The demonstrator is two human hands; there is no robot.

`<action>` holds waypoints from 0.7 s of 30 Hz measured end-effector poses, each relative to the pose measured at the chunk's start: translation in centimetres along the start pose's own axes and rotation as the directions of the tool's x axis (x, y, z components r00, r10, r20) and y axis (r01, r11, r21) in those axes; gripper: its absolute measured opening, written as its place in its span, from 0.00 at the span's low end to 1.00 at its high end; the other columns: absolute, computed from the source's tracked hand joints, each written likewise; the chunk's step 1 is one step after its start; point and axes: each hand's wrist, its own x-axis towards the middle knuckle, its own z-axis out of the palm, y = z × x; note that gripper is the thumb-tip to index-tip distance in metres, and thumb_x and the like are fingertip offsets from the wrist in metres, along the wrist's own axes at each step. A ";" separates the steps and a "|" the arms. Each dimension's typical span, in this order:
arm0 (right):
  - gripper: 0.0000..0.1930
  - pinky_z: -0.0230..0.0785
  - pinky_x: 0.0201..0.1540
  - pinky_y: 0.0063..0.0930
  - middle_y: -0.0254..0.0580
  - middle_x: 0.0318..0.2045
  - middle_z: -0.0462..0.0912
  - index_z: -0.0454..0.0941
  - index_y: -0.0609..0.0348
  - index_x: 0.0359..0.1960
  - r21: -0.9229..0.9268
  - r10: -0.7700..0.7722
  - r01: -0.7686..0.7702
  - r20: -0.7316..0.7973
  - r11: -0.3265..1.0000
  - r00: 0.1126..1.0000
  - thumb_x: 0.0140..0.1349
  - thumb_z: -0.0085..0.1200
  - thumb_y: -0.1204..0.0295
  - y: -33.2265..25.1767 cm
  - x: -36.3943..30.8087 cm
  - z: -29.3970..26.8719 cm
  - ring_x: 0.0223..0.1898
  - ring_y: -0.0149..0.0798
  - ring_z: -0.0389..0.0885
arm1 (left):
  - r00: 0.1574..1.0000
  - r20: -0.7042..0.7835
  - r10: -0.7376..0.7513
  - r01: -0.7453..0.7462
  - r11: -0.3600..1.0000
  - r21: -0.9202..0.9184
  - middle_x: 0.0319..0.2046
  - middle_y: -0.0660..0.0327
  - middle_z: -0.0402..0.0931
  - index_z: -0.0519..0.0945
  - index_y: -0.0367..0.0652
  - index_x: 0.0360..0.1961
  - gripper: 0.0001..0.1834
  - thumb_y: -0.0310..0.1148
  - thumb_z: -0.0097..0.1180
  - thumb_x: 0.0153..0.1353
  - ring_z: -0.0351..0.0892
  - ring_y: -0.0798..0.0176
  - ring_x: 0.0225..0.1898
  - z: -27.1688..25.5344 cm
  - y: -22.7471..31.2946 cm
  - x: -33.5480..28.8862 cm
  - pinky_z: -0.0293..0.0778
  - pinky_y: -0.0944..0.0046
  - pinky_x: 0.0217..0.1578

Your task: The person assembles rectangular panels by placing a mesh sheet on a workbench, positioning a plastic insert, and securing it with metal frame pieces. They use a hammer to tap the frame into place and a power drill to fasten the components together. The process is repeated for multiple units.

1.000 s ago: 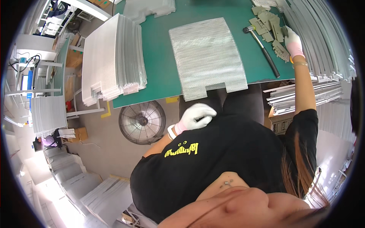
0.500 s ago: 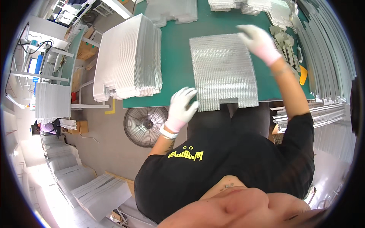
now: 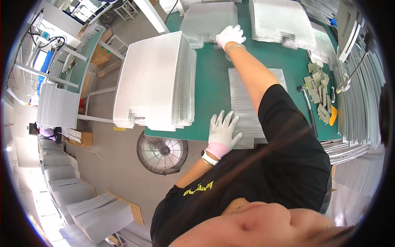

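Steadying the flat silver mesh sheet (image 3: 242,90): it lies on the green-topped worktable (image 3: 210,88), its lower end seeming to reach past the near edge. A bare forearm (image 3: 253,68) and black sleeve (image 3: 288,119) hide its right part from me. I would press it only lightly, since thin mesh probably bends easily.
White-gloved left hand (image 3: 222,131): fingers spread wide apart at the sheet's left side, nothing clamped between them. I cannot tell whether they bear down. A flat palm would, I judge, hold this better than fingertips.
White-gloved right hand (image 3: 230,36): stretched far across the worktable, fingers bent with small gaps. Their undersides are hidden, so I cannot tell whether they grip anything. I would lift the forearm well above the sheet to avoid dragging it.
Pale silver mesh stack at the back (image 3: 209,18): right beside that hand. Any contact here should be gentle, or the layers may slide.
Tall whitish mesh stack on the left (image 3: 150,78): well apart from the right hand. I would give its jagged lower corner room.
Black-handled hammer (image 3: 307,107): beside the grey-green flat pieces (image 3: 321,84), right of the sleeve; I want the elbow clear of both.
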 end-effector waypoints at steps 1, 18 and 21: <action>0.29 0.49 0.74 0.59 0.54 0.70 0.63 0.73 0.60 0.63 0.046 0.045 -0.045 -0.011 0.998 0.999 0.61 0.54 0.62 -0.3 0.0 -0.1 0.73 0.54 0.60 | 1.000 -0.005 -0.002 0.002 1.000 -0.006 0.71 0.53 0.64 0.71 0.49 0.69 0.35 0.54 0.57 0.64 0.58 0.39 0.73 0.0 0.1 0.1 0.49 0.37 0.73; 0.32 0.72 0.63 0.40 0.63 0.57 0.82 0.77 0.61 0.62 0.282 -0.258 0.231 0.061 0.931 0.964 0.55 0.56 0.60 -1.8 6.3 -4.8 0.58 0.60 0.81 | 1.000 -0.006 -0.007 0.007 1.000 -0.028 0.71 0.52 0.64 0.70 0.49 0.70 0.36 0.54 0.57 0.64 0.58 0.39 0.73 0.1 0.2 0.0 0.49 0.37 0.74; 0.32 0.72 0.62 0.42 0.61 0.59 0.81 0.78 0.61 0.61 0.156 -0.238 0.190 0.401 0.969 0.885 0.58 0.53 0.54 -1.8 5.0 -4.5 0.60 0.57 0.80 | 1.000 -0.006 -0.006 0.006 1.000 -0.014 0.71 0.52 0.64 0.70 0.48 0.70 0.36 0.54 0.57 0.64 0.59 0.40 0.73 0.1 0.2 0.0 0.49 0.38 0.74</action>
